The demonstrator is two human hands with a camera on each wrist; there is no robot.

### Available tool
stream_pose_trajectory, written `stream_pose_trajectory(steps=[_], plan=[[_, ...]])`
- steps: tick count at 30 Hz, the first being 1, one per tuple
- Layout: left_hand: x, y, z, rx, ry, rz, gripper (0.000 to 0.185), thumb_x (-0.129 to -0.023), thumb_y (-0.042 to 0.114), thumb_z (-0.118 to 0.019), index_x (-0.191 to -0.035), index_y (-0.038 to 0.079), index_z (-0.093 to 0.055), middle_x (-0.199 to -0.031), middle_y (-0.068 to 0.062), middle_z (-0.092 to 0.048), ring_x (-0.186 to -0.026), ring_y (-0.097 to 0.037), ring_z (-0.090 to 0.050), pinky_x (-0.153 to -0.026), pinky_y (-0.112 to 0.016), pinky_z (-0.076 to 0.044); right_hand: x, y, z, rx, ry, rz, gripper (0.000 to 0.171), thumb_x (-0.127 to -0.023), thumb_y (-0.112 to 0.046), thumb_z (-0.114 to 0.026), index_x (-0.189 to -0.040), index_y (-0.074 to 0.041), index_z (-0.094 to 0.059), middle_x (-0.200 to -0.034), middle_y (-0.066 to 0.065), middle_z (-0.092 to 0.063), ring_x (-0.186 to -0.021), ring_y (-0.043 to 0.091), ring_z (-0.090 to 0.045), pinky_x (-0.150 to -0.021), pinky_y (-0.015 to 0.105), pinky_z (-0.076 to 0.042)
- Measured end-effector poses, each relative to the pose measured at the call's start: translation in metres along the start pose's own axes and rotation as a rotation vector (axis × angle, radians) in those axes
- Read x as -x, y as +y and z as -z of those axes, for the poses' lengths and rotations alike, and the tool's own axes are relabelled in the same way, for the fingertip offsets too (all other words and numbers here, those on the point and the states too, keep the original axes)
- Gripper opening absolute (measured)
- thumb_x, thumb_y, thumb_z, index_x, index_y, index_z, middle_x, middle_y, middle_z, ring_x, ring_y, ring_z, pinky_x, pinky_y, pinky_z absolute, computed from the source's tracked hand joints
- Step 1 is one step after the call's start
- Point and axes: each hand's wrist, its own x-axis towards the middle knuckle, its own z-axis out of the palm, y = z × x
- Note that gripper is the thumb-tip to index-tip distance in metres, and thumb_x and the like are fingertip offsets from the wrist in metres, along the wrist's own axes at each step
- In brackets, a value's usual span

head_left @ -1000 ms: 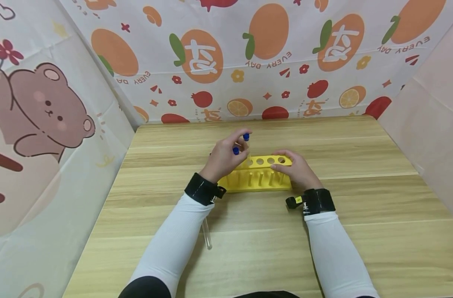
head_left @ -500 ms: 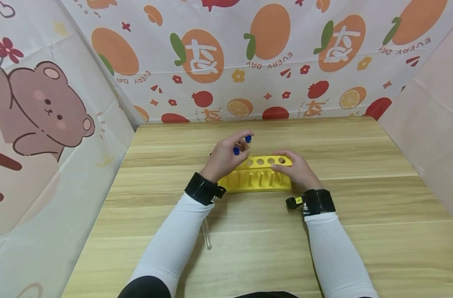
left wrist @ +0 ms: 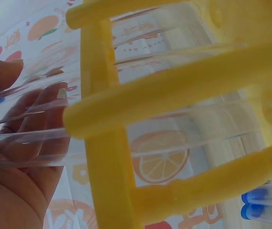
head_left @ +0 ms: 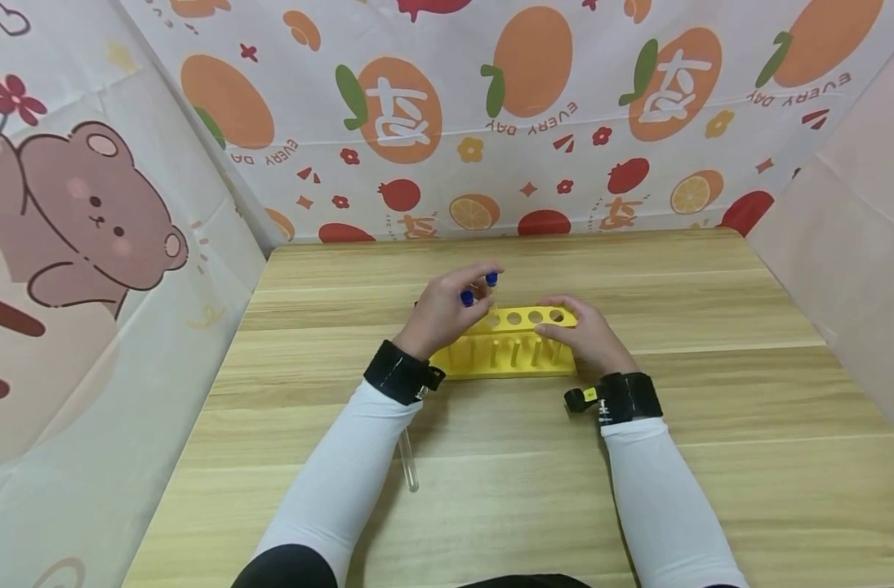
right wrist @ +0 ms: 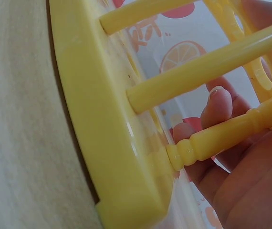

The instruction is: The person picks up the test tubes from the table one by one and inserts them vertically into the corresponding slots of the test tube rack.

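A yellow test tube rack (head_left: 516, 371) stands on the wooden table, with holes in its top and pegs along its base. At its left end my left hand (head_left: 439, 310) holds a clear test tube by its upper part, the index fingertip right at the blue cap (head_left: 491, 278). A second blue cap (head_left: 467, 297) shows between the thumb and palm. The left wrist view has clear tubes (left wrist: 31, 148) passing through the rack's top, fingers curled behind them. My right hand (head_left: 582, 327) grips the rack's right end, thumb in front and fingers behind, around the end post (right wrist: 222, 138).
A clear test tube (head_left: 408, 465) lies on the table (head_left: 505, 490), partly hidden by the left sleeve. Behind the rack, in the left wrist view, two more blue caps (left wrist: 254, 202) sit side by side on tubes. A printed cloth (head_left: 527, 188) hangs behind the table.
The blue-capped tube at my left index finger has sunk lower toward the rack and shifted slightly right, the finger moving down with it. My right hand and the rack stay put.
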Motion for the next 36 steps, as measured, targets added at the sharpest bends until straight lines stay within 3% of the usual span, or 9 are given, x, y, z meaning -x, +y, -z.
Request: stream_pose_trajectory(steps=[24,30,36], plan=[[-0.0001,-0.0003,0.0026,-0.034,-0.051,-0.039,0.04,-0.088,0.004,-0.07,-0.126,0.016,-0.067,-0.105,-0.001,-0.072,-0.085,-0.01,-0.063,-0.081,-0.025,-0.056,-0.0009,0.0009,-0.0004,0.0,0.004,0.002,0.057,-0.083,-0.052,-0.073,-0.131,-0.025,-0.059,-0.146,0.003,-0.049,-0.14,0.027,-0.037,-0.111,0.056,-0.032],[0.0003,0.0005,0.0046,-0.005,-0.08,-0.009,0.038,-0.089,0.008,-0.07,-0.126,0.016,-0.067,-0.111,-0.001,-0.071,-0.088,-0.011,-0.065,-0.082,-0.026,-0.056,-0.0004,0.0003,-0.0008,0.0,0.005,0.012,0.058,-0.084,-0.052,-0.073,-0.132,-0.023,-0.059,-0.145,0.004,-0.05,-0.14,0.028,-0.037,-0.112,0.056,-0.032],[0.001,0.0012,0.0049,0.04,-0.106,0.054,0.034,-0.093,0.021,-0.07,-0.126,0.017,-0.066,-0.122,-0.003,-0.069,-0.099,-0.015,-0.068,-0.087,-0.029,-0.057,0.0003,0.001,-0.0009,-0.006,0.002,0.0,0.059,-0.083,-0.053,-0.073,-0.132,-0.024,-0.058,-0.147,0.003,-0.048,-0.138,0.028,-0.039,-0.109,0.054,-0.036]])
